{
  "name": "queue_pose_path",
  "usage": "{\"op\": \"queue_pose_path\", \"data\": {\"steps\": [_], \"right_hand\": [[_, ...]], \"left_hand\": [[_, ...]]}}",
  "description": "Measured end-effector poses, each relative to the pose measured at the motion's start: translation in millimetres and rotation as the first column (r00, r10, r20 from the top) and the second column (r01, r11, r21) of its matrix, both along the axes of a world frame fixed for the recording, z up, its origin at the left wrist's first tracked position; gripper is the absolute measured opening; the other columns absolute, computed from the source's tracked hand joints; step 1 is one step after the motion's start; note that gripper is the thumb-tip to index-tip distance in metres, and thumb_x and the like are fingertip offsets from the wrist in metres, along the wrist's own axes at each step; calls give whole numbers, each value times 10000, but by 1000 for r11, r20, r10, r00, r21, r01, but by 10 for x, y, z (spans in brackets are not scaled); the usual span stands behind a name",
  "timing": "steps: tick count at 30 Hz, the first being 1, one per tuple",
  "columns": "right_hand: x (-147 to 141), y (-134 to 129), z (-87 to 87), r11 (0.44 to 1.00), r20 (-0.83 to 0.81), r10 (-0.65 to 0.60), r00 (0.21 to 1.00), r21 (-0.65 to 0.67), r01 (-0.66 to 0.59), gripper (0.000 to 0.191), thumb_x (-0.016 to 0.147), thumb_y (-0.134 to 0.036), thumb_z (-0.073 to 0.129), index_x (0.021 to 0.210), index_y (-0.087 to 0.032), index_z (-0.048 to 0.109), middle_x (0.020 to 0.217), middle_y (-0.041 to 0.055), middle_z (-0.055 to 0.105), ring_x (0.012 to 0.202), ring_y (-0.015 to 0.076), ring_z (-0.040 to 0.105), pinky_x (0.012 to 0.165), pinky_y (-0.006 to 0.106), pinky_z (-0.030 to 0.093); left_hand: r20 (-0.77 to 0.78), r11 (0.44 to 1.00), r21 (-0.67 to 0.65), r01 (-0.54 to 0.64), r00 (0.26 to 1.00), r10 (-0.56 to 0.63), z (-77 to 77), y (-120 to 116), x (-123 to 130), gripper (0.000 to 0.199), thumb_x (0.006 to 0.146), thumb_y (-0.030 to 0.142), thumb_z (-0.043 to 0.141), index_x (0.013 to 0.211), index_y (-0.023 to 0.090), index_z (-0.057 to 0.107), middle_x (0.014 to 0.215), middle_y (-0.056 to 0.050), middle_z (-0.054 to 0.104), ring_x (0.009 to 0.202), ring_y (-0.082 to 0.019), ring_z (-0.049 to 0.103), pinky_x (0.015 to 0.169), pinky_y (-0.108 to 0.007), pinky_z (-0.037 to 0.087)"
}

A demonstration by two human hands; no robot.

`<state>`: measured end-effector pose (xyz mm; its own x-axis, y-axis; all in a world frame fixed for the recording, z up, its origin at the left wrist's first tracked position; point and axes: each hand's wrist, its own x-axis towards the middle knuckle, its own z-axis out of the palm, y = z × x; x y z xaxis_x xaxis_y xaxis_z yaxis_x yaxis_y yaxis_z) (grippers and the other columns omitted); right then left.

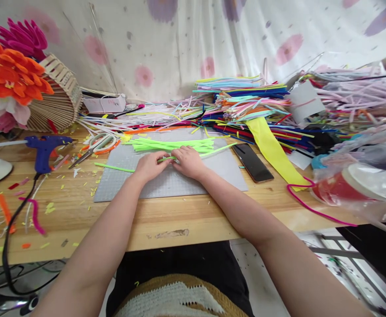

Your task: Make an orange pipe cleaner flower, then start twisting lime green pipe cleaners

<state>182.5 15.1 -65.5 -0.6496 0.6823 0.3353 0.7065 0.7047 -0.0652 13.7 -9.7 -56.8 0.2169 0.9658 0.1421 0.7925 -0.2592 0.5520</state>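
A bright green pipe cleaner [115,167] stretches across the grey cutting mat [166,187], its two ends sticking out to either side. My left hand [151,166] is closed on it near the middle, fingertips pinched. Right beside, my right hand [188,161] grips the same pipe cleaner, with the fingers bent over it. Both hands rest low over the mat and nearly touch. Just behind them lies a pile of green pipe cleaners [173,144].
At left are a blue glue gun [44,152], scissors [95,147] and felt flowers [11,72] by a stick basket [59,94]. A phone [252,163], yellow ribbon [275,152] and plastic-wrapped cup [347,187] are at right. Pipe cleaner bundles [252,103] fill the back.
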Motion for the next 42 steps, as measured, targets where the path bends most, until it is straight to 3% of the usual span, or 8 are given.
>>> {"op": "queue_pose_path", "data": {"steps": [6, 13, 18, 22, 27, 32, 37, 42], "right_hand": [[5, -25, 33, 998, -49, 22, 999, -56, -24, 251, 823, -347, 489, 980, -156, 535, 918, 85, 635, 863, 206, 515, 737, 298, 304], [4, 3, 4, 994, -58, -16, 998, -108, 10, 146, 814, -224, 464, 909, -170, 561, 892, 61, 642, 848, 189, 538, 708, 280, 319], [-38, 5, -12, 992, -19, -67, 998, -106, 65, 183, 803, -228, 465, 933, -157, 573, 897, 77, 648, 845, 202, 546, 723, 302, 320], [-29, 22, -22, 992, -3, -82, 997, -93, 81, 193, 818, -237, 456, 939, -168, 589, 906, 72, 655, 856, 206, 546, 729, 309, 312], [-10, 9, 19, 997, 47, -46, 998, -61, 49, 201, 847, -234, 430, 899, -162, 610, 876, 88, 656, 859, 212, 530, 736, 316, 298], [-10, -21, 67, 995, 83, 12, 997, -97, -4, 221, 844, -212, 440, 1001, -177, 591, 915, 72, 658, 874, 201, 517, 707, 295, 304], [23, -21, 67, 992, 104, -10, 995, -123, 23, 233, 865, -240, 400, 985, -154, 580, 935, 93, 644, 893, 199, 518, 685, 281, 315], [28, -30, 71, 996, 107, 7, 994, -86, 2, 197, 823, -240, 435, 915, -159, 590, 913, 87, 641, 870, 203, 532, 673, 284, 311]], "left_hand": [[-119, 999, 25, -40, 992, 43, 24, 9, -17, 254, 788, 366, 453, 776, 228, 666, 818, -20, 659, 722, -170, 556, 580, -268, 356], [-63, 995, 76, -68, 995, 73, 55, -47, 36, 289, 746, 264, 518, 1029, 246, 577, 1044, -8, 632, 780, -155, 592, 657, -272, 404], [-34, 995, 35, -89, 995, 90, 20, -35, 109, 270, 729, 343, 575, 976, 239, 543, 948, -7, 653, 776, -169, 603, 628, -271, 393], [-8, 995, 31, -91, 996, 91, -26, 5, 144, 175, 764, 287, 522, 927, 235, 559, 897, -9, 659, 795, -173, 594, 642, -273, 388], [133, 997, -31, -74, 988, 77, -50, 42, 106, 168, 701, 216, 550, 867, 215, 569, 705, 25, 613, 628, -130, 540, 590, -254, 373], [184, 994, -100, -37, 981, 55, -40, 71, 66, 155, 661, 210, 569, 816, 194, 574, 599, 44, 560, 537, -109, 482, 532, -239, 354], [115, 995, -88, -52, 991, 62, -18, 47, 74, 187, 693, 226, 545, 870, 198, 600, 693, 7, 628, 616, -134, 537, 575, -252, 389], [-40, 1000, -3, -14, 999, 14, -16, 12, 76, 178, 737, 306, 506, 779, 200, 643, 853, -40, 657, 761, -175, 564, 639, -275, 394]]}}
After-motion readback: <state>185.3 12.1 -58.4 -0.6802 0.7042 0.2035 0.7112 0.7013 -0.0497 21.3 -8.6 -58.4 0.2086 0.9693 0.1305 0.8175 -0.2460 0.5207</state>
